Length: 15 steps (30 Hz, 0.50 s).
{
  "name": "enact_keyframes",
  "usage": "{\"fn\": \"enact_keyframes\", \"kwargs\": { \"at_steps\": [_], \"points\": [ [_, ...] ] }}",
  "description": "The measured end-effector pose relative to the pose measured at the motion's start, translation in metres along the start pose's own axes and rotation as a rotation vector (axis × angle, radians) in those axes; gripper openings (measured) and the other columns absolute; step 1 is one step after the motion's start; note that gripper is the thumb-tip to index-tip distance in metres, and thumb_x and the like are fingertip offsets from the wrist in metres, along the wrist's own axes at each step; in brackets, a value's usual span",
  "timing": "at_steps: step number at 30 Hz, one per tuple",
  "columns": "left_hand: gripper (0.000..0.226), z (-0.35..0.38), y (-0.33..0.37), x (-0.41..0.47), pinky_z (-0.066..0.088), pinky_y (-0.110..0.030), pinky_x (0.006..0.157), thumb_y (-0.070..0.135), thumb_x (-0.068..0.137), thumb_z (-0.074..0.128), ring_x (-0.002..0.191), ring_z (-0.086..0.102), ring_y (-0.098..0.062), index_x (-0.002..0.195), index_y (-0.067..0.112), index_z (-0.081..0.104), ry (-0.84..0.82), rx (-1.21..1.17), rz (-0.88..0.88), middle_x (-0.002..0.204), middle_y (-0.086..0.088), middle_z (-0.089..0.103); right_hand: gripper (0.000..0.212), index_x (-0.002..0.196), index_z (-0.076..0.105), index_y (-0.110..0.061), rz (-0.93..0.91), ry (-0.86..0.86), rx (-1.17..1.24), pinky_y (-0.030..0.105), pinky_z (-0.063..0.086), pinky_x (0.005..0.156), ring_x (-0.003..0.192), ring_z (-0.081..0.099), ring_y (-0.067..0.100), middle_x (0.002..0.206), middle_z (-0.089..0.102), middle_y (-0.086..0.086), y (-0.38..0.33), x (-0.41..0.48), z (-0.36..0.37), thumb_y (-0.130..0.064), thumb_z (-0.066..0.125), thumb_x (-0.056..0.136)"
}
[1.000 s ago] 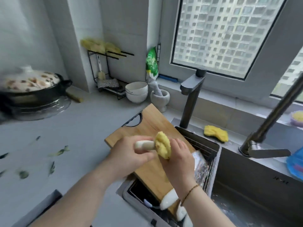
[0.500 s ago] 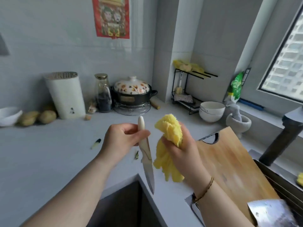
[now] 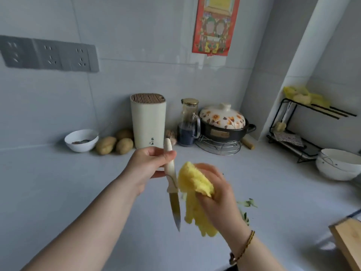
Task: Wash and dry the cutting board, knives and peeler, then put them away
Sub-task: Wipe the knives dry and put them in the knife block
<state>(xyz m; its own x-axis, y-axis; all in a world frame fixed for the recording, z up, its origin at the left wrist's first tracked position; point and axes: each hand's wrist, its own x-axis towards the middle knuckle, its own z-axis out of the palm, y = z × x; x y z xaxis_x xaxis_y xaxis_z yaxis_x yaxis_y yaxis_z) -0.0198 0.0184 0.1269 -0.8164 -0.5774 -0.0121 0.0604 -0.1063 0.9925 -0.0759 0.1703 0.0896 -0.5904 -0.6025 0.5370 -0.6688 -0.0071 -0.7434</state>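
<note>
The left hand [image 3: 150, 165] grips a small knife [image 3: 172, 187] by its cream handle, blade pointing down. Just beside it, the right hand [image 3: 218, 194] holds a bunched yellow cloth [image 3: 195, 196] against the knife's handle. Behind them on the grey surface [image 3: 58, 192] stand a cream knife block [image 3: 148, 121], three potatoes [image 3: 115, 142] and a white bowl [image 3: 81, 140]; a wooden cutting board [image 3: 349, 239] shows at the lower right edge

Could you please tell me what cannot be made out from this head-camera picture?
- Cutting board: only a corner shows, cut off by the right and bottom edges of the head view.
- Knife: the left hand covers part of its handle. Whether the blade is dry cannot be told.
- Right hand and yellow cloth: motion blur hides finger detail.
- White bowl: dark contents too small to identify.
</note>
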Motion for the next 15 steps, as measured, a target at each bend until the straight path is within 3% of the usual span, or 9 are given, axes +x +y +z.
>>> {"fn": "enact_keyframes", "kwargs": {
  "at_steps": [2,4,8,10,13,15],
  "points": [
    [0.013,-0.01,0.004,0.012,0.049,-0.016,0.044,0.013,0.083,0.062,0.06,0.061,-0.009,0.075,0.012,0.052,-0.025,-0.021,-0.044,0.07,-0.001,0.06,0.041,0.113,0.061,-0.024,-0.116,0.103,-0.09,0.004,0.037,0.089,0.108,0.045,-0.015,0.113,0.052,-0.02,-0.002,0.019,0.017,-0.02,0.05,0.073],
    [0.011,-0.016,0.008,0.021,0.045,-0.014,0.041,0.015,0.082,0.063,0.054,0.061,-0.004,0.079,0.012,0.053,-0.05,-0.035,-0.052,0.068,0.002,0.06,0.047,0.12,0.051,-0.029,-0.223,0.031,-0.191,0.008,0.035,0.093,0.111,0.045,0.001,0.124,0.046,-0.014,-0.002,0.032,0.033,-0.021,0.047,0.074],
    [0.006,-0.026,0.014,0.033,0.05,-0.016,0.046,0.013,0.082,0.061,0.051,0.063,-0.005,0.078,0.01,0.058,-0.05,-0.042,-0.037,0.055,0.005,0.066,0.044,0.113,0.052,-0.033,-0.335,-0.091,-0.349,0.018,0.043,0.08,0.095,0.052,0.018,0.125,0.045,-0.011,0.012,0.041,0.035,-0.022,0.045,0.071],
    [0.008,-0.031,0.022,0.042,0.053,-0.017,0.05,0.007,0.084,0.058,0.049,0.064,-0.004,0.077,0.009,0.059,-0.015,-0.043,0.017,0.052,0.005,0.066,0.042,0.108,0.054,-0.033,-0.315,-0.119,-0.315,0.018,0.045,0.076,0.089,0.055,0.016,0.119,0.05,-0.016,0.023,0.046,0.028,-0.025,0.047,0.068],
    [0.015,-0.034,0.048,0.067,0.054,-0.015,0.056,0.002,0.087,0.055,0.053,0.063,0.0,0.077,0.011,0.061,0.039,0.013,0.173,0.054,0.009,0.067,0.041,0.107,0.056,-0.034,-0.134,-0.041,-0.092,0.01,0.042,0.084,0.101,0.054,0.001,0.117,0.051,-0.03,0.037,0.06,0.016,-0.026,0.046,0.068],
    [0.015,-0.034,0.07,0.087,0.053,-0.016,0.063,0.0,0.087,0.054,0.061,0.063,-0.001,0.083,0.013,0.06,0.085,0.065,0.287,0.064,0.009,0.068,0.037,0.098,0.064,-0.032,-0.061,0.021,0.03,0.005,0.041,0.083,0.103,0.052,-0.011,0.109,0.058,-0.029,0.042,0.072,0.009,-0.026,0.044,0.067]
  ]
}}
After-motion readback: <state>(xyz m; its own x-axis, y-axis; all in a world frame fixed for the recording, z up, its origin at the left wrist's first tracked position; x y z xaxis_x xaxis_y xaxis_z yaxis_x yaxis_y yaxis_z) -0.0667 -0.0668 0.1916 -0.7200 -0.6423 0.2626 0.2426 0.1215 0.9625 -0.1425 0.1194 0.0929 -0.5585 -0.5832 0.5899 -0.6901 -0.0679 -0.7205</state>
